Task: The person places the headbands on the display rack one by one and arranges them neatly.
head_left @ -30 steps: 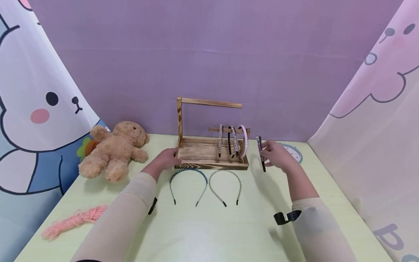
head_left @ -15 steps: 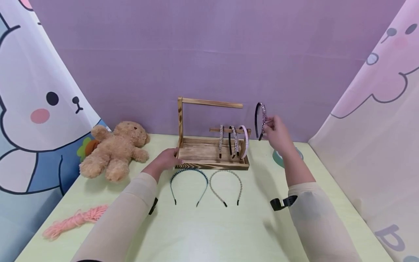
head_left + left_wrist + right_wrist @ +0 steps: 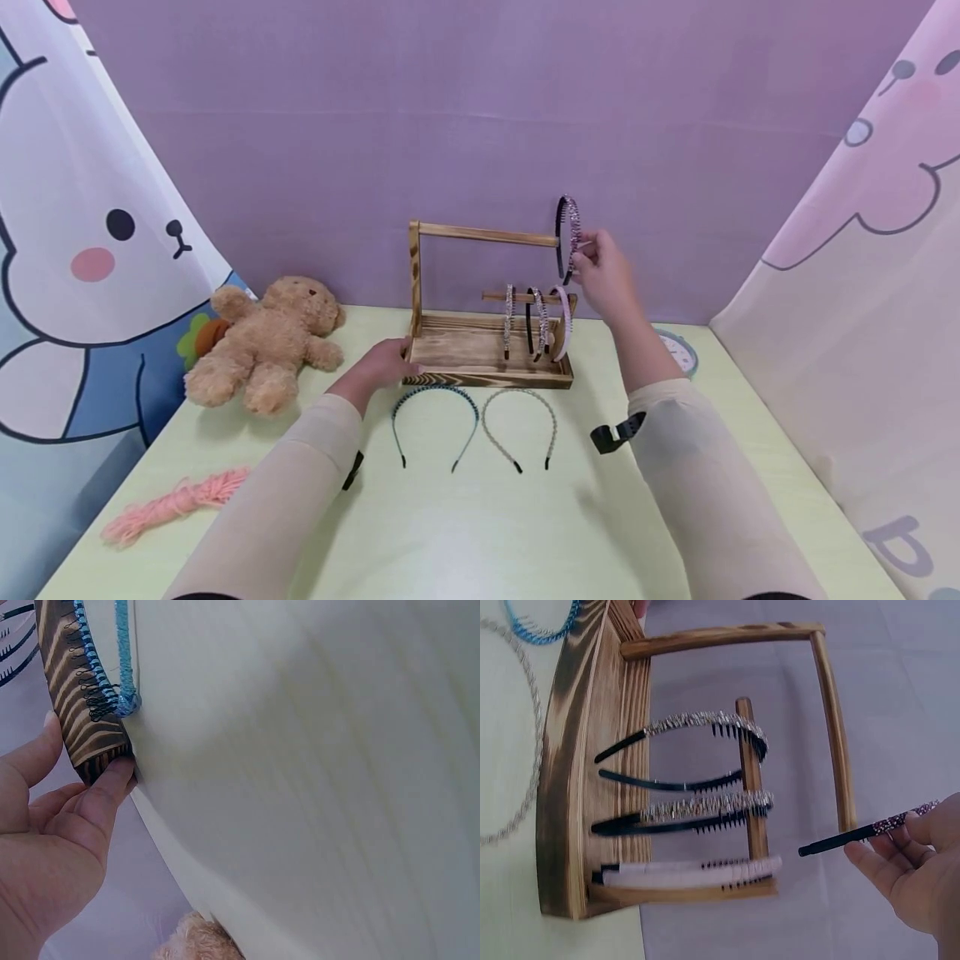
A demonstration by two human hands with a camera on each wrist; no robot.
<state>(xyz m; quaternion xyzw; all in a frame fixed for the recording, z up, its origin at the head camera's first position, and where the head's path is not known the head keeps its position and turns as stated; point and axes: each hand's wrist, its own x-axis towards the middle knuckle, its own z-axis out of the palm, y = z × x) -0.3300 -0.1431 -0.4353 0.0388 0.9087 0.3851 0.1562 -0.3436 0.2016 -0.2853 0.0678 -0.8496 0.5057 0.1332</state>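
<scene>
My left hand (image 3: 378, 365) grips the left end of a wooden display rack (image 3: 487, 380), thumb and fingers on its corner in the left wrist view. At the free right end of the rack's upper bar (image 3: 487, 236), my right hand (image 3: 609, 279) pinches a black headband (image 3: 832, 842) covered in pinkish rhinestones. It stands upright, its loop overlapping the bar's tip. Below, the shorter bar carries two glittery silver headbands, the left one (image 3: 508, 323) and the middle one (image 3: 538, 317), plus a pale pink headband (image 3: 564, 329) at the right.
In front of the rack lie a blue headband (image 3: 431, 387) and a pale beaded headband (image 3: 551, 425). A teddy bear (image 3: 258, 354) is at the left, pink yarn (image 3: 176, 504) nearer. A round clock (image 3: 684, 354) lies behind the right forearm. A purple cloth (image 3: 480, 125) hangs behind.
My right hand has lifted the rhinestone headband from beside the rack, turned it so its loop shows, and brought it left to the upper bar's end. The left hand stays put.
</scene>
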